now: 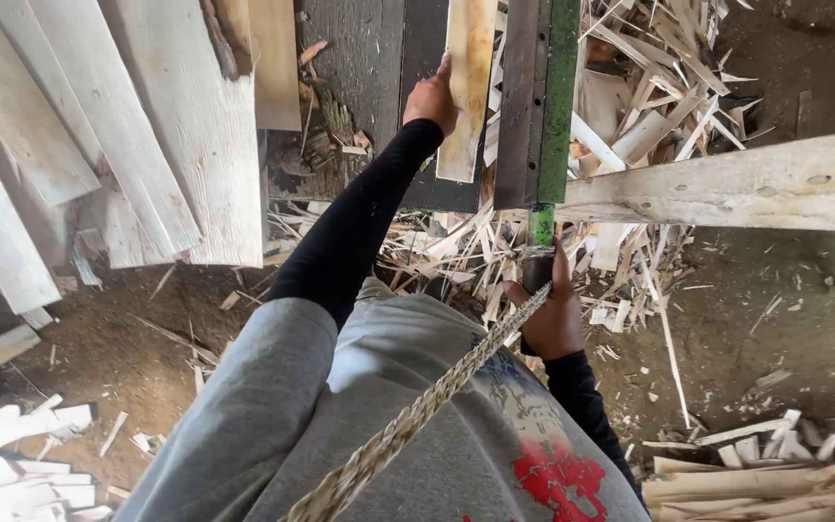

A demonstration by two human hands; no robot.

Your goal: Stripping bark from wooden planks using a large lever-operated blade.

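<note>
- While the camera looks straight down, the pale wood strip (pixel 469 87) sits top center of the frame, standing on a dark surface (pixel 369 58), just left of the long dark blade with the green edge (pixel 539 97).
- The left hand (pixel 432 97) is up there with it, at the end of a black sleeve, fingers wrapped on the strip's left edge, so it's gripping the strip, not just resting on it.
- The right hand (pixel 555 314) is lower, center right of the frame, well apart from the strip, clenched around the dark handle (pixel 537 271) that hangs below the green part of the blade.
- A braided rope (pixel 417 411) runs from bottom center diagonally up to that handle, right by the right hand's fingers; can't tell whether the hand grips the rope too.
- Right of the blade a rough wooden beam (pixel 727 184) crosses toward the right edge.
- Upper left is a fan of wide pale boards (pixel 99 126).
- Thin splinters and offcuts (pixel 630 116) are piled top right and all over the dirt floor (pixel 775 329), with more cut sticks (pixel 765 474) bottom right.
</note>
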